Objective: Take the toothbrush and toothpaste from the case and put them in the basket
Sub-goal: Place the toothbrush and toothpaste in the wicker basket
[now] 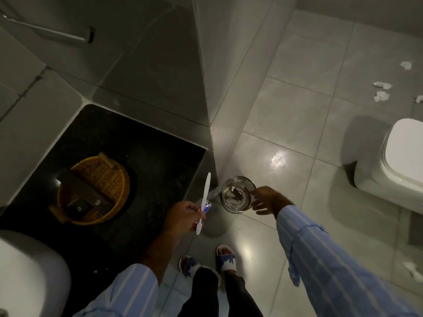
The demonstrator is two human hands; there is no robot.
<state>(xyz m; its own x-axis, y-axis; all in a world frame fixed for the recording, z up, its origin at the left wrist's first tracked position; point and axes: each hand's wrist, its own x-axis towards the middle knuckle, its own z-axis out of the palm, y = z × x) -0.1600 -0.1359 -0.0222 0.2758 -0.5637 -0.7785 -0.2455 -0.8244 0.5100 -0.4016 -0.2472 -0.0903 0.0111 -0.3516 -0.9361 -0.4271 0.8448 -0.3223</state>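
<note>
- Lower middle of the frame: the left hand (183,216) has its fingers (193,210) curled shut around a white toothbrush (204,200), which pokes up and out past the knuckles. A bit of blue and red tucked against it looks like the toothpaste (207,206), but it's small and mostly hidden, so I'm not 100% on that.
- Just right of that, the right hand (266,200) is spread open with nothing in it, hanging over the rim of a small metal bin (238,193) on the floor. There's a dark scrap inside the bin; I can't tell if that's the case or just packaging.
- The basket (93,189), a yellow wicker one, sits at lower left on the dark table (142,156), well apart from the left hand. Some dark boxes (82,193) are already lying across it.
- The step, as I read it: the taking-out part looks done and the carry to the basket is what's going on.
- The next move would be swinging the left hand over to the left across the table edge and letting go above a free bit of wicker, since the boxes take up most of the middle. The toothbrush is long and light, so it could roll off the boxes if it's dropped on top of them.
</note>
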